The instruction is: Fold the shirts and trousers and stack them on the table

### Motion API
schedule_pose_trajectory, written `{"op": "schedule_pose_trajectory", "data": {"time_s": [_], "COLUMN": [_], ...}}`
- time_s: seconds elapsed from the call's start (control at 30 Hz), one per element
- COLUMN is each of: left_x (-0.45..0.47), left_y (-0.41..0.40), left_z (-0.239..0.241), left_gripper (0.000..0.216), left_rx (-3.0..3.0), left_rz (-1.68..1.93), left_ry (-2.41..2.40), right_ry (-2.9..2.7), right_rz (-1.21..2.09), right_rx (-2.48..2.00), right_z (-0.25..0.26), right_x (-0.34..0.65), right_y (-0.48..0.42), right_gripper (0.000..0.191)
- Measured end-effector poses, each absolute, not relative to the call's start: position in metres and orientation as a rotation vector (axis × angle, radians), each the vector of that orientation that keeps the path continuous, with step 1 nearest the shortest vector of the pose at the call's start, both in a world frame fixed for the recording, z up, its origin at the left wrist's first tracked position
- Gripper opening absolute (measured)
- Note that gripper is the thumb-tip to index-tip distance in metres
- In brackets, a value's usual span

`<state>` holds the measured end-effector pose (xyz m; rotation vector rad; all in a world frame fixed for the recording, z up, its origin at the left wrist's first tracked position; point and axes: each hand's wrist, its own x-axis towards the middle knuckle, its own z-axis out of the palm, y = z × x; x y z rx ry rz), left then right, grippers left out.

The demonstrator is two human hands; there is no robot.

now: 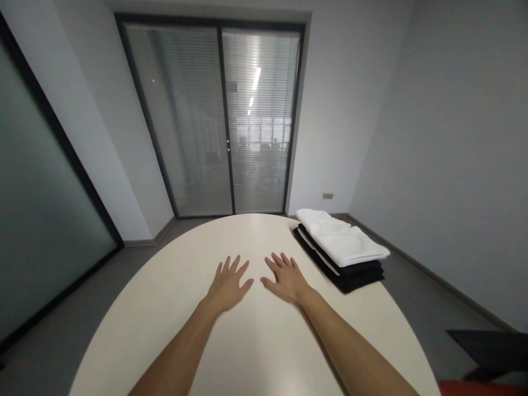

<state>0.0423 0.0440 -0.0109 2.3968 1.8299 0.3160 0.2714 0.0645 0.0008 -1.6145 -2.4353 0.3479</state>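
My left hand point(228, 285) is over the middle of the pale round table point(165, 324), palm down with its fingers spread. Close by on its right, my right hand point(285, 278) is also palm down, fingers apart. Neither holds anything, and a small gap separates the two thumbs. Whether the palms press on the tabletop is hard to tell. To the right of my right hand lies a stack of folded cloth: a white folded garment point(342, 236) on top, black folded garments point(350, 280) beneath, with a thin light layer between the dark ones.
Beyond the table stands a dark-framed glass door point(226, 121) with blinds. A frosted glass panel point(45, 209) is on the left. At the lower right are a black object point(495, 349), partly cut off, and something red point(474, 388). A wall socket point(328, 196) sits low behind the stack.
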Motion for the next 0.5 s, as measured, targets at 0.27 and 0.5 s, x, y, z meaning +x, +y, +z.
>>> {"op": "schedule_pose_trajectory", "data": {"time_s": [0.27,0.5], "left_x": [0.0378,0.0393], "left_y": [0.0475,0.0472], "left_z": [-0.0176,-0.0178], "left_gripper": [0.070,0.068], "left_rx": [2.401,2.416], "left_rz": [0.342,0.335], "left_ry": [1.812,1.828], "right_ry": [-2.428,-2.422], "right_rz": [0.370,0.359], "right_rx": [-1.617,-1.605], "right_z": [0.0006,-0.0034], "right_x": [0.2711,0.2721], "right_y": [0.0663,0.0685], "right_gripper": [0.079,0.078]}}
